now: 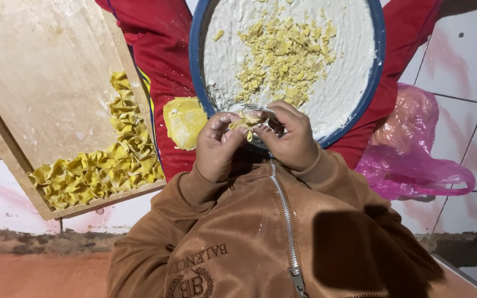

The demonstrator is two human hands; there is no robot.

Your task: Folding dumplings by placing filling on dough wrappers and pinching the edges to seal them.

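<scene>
Your left hand [216, 144] and right hand [289, 138] pinch the yellow wrapper [246, 120] between clamped fingertips, apparently folding it; the blue-rimmed bowl [196, 49] sits just beyond them.

A pale tiled floor [465, 60] carries a wooden board [40, 72], propped at a tilt, with folded yellow dumplings [103, 165] crowded along its lower edge. A crumpled pink plastic bag [415, 149] lies on the tiles at the right.

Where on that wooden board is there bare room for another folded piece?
The board is bare across its upper middle, bordered by the yellow dumplings along its lower and right edges. That corner is crowded. Both hands, left and right, pinch one dumpling.
</scene>
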